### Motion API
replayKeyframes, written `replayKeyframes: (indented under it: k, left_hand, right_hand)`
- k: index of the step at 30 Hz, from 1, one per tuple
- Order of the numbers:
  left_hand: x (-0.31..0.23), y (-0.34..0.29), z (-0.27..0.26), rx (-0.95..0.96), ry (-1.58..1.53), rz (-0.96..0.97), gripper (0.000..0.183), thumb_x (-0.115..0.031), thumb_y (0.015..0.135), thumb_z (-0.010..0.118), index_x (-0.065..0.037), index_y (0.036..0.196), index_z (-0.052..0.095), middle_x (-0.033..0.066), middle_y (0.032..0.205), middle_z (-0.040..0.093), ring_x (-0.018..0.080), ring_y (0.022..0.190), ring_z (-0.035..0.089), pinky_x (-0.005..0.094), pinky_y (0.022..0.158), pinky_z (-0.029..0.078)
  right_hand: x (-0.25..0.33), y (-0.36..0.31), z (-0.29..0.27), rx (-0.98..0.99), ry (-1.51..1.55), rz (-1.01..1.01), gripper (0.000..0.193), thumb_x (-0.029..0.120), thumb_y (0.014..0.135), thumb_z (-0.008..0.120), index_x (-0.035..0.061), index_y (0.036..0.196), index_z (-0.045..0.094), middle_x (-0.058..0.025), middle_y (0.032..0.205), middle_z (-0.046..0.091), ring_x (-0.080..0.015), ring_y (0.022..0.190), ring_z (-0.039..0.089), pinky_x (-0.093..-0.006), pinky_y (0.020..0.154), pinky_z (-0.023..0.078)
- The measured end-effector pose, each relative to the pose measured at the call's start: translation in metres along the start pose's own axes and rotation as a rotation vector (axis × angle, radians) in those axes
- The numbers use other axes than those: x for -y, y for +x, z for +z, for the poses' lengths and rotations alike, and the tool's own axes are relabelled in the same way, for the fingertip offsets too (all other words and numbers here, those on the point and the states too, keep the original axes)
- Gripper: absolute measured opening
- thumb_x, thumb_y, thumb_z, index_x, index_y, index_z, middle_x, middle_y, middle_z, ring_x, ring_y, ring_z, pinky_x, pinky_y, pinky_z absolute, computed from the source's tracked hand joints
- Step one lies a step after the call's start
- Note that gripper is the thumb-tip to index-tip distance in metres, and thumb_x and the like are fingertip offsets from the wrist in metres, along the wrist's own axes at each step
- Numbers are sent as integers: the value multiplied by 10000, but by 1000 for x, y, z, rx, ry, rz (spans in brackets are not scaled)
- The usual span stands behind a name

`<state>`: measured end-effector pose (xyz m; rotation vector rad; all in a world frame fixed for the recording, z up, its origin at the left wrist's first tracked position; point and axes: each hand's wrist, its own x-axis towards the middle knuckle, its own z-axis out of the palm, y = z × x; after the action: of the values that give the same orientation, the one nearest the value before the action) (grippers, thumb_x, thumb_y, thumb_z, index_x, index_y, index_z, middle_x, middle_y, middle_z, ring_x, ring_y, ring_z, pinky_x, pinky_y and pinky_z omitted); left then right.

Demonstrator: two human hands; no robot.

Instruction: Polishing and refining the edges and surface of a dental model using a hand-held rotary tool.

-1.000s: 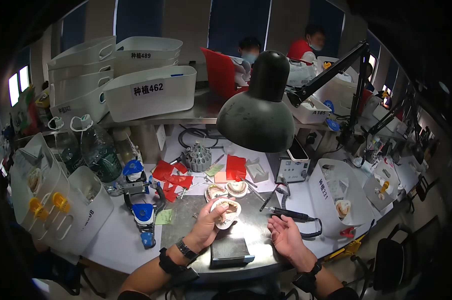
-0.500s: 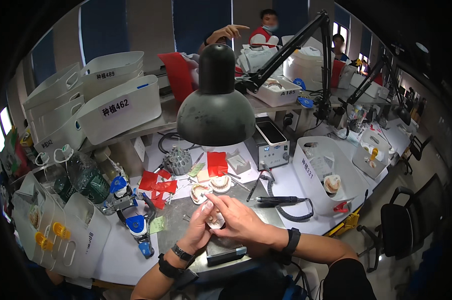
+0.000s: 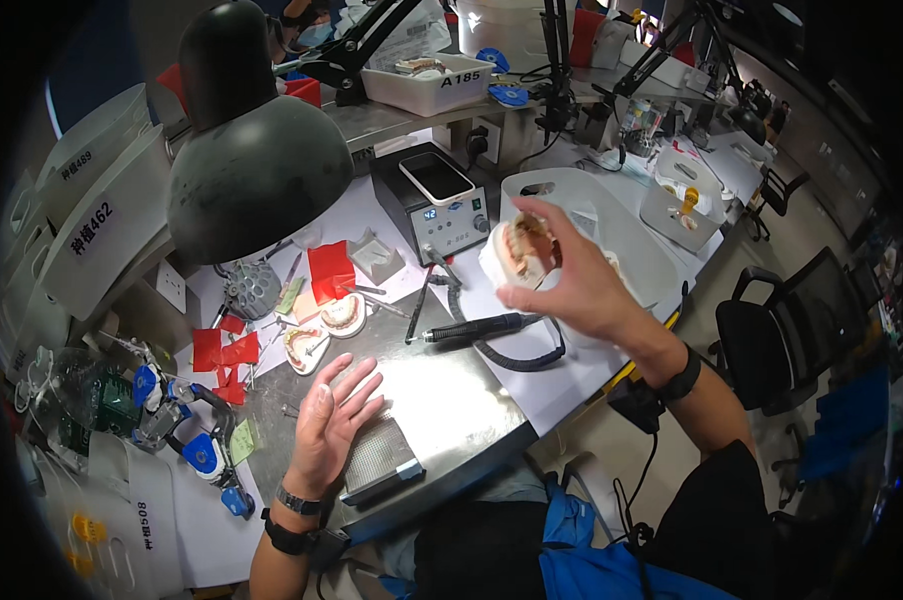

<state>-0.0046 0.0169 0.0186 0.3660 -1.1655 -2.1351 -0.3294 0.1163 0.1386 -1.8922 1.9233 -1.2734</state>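
A plaster dental model with teeth and a pinkish gum area is gripped between the thumb and fingers of my right hand. It is raised in front of a translucent white bin, slightly blurred. My left hand holds nothing, its fingers spread, above the metal bench plate beside a grey ribbed pad. Beyond that hand lie two more dental models, one whitish and one with a pinkish arch.
A black handpiece with a coiled cord lies below the control box, which carries a phone. The black lamp head hangs over the left side. Red wax sheets and a blue-and-black articulator occupy the left.
My hands have parted from around a small dental piece. The right hand has moved right to the bin with a dental model; the left has opened. The view has swung right.
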Motion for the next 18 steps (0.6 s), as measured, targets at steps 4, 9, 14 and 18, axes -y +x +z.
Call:
replayKeyframes:
  k: [4, 9, 14, 18]
  left_hand:
    - [5, 12, 1, -51, 27, 8, 612, -374, 1015, 483, -6, 1452, 262, 269, 1460, 395, 366, 1340, 444, 464, 1090, 395]
    - [2, 12, 1, -67, 57, 3, 596, -394, 1012, 471, -34, 1450, 285, 238, 1405, 451, 359, 1294, 485, 461, 1065, 420]
    - [-1, 6, -9, -77, 15, -7, 563, -341, 1010, 494, -17, 1426, 298, 254, 1337, 508, 368, 1241, 541, 455, 1032, 458]
    - [-2, 5, -15, -44, -18, -51, 538, -289, 1010, 505, -11, 1426, 305, 244, 1331, 515, 339, 1238, 555, 422, 1030, 466]
  right_hand:
    - [-75, 33, -54, -41, -173, 242, 891, 343, 720, 823, 108, 1444, 360, -182, 1203, 613, -272, 1055, 624, -349, 923, 480]
    - [-186, 83, -82, 68, -331, 402, 925, 281, 634, 807, 18, 1411, 378, -263, 1200, 614, -362, 1090, 618, -367, 905, 497]
    - [-238, 98, -64, 372, -622, 472, 966, 396, 568, 781, 39, 1392, 426, -262, 1184, 625, -401, 1089, 610, -412, 946, 491]
    - [-240, 94, -63, 439, -597, 534, 968, 400, 577, 792, 61, 1407, 426, -263, 1204, 611, -419, 1077, 611, -423, 949, 492]
